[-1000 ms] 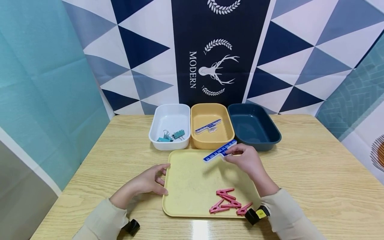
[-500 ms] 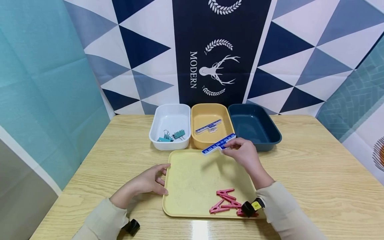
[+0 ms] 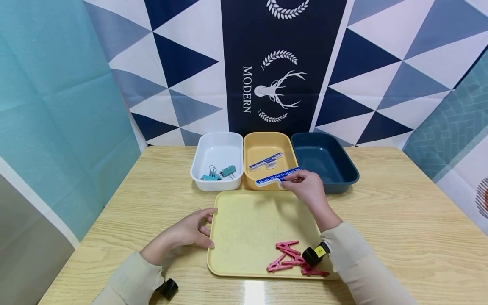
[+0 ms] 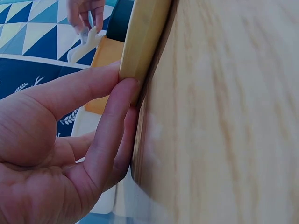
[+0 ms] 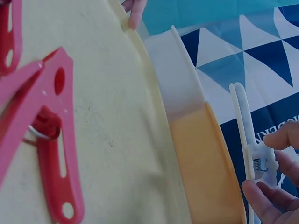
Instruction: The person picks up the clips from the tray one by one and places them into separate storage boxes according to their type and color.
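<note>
My right hand [image 3: 309, 191] pinches a blue and white sheet-music clip [image 3: 270, 178] with a piano-key print. It is held up over the front edge of the yellow-orange bin [image 3: 286, 144], where a similar clip [image 3: 263, 162] lies. In the right wrist view, thumb and fingers squeeze the white spring part of the held clip [image 5: 242, 116]. My left hand [image 3: 188, 229] rests with extended fingertips against the left edge of the pale yellow tray [image 3: 211, 254]. The left wrist view shows those fingers at the tray's rim [image 4: 135, 60].
Several pink clothespins [image 3: 287, 254] lie at the tray's front right, partly behind the right wrist camera [image 3: 312, 256]. A white bin [image 3: 220, 142] with teal binder clips [image 3: 228, 170] stands left of the yellow-orange one. A dark blue bin [image 3: 324, 154] stands on its right.
My right hand has moved forward and slightly left with the music clip, from above the tray to over the yellow-orange bin's front edge. The left hand stays at the tray's edge.
</note>
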The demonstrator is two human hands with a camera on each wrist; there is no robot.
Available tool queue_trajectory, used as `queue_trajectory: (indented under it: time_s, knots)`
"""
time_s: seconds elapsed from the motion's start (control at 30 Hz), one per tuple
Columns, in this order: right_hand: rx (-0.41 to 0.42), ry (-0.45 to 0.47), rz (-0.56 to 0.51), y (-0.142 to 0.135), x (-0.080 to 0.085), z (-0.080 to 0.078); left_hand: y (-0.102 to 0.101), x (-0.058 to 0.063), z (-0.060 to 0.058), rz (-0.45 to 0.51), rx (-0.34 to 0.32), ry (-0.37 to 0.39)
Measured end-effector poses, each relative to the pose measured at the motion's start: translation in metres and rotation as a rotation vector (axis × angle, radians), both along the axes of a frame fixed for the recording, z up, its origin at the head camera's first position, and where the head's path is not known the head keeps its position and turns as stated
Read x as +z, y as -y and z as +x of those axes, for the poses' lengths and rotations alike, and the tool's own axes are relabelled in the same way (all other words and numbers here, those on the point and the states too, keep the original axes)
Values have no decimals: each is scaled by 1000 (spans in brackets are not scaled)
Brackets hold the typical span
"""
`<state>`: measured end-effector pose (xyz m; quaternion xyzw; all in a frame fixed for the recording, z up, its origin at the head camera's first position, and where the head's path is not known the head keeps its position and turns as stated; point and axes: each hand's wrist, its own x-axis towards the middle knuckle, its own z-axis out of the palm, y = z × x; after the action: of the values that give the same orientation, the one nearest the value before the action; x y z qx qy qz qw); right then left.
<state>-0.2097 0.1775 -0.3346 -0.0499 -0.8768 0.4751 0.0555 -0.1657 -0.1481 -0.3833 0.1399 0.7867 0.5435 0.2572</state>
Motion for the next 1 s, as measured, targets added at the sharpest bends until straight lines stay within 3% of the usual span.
queue_trajectory:
  time_s: [0.33,1.0]
  knots:
    - [-41,82,-23,5,-1,-13,0,-1,0,-5,4,8]
    - [-22,41,42,11,3,-44,0,-2,-2,-6,10,15]
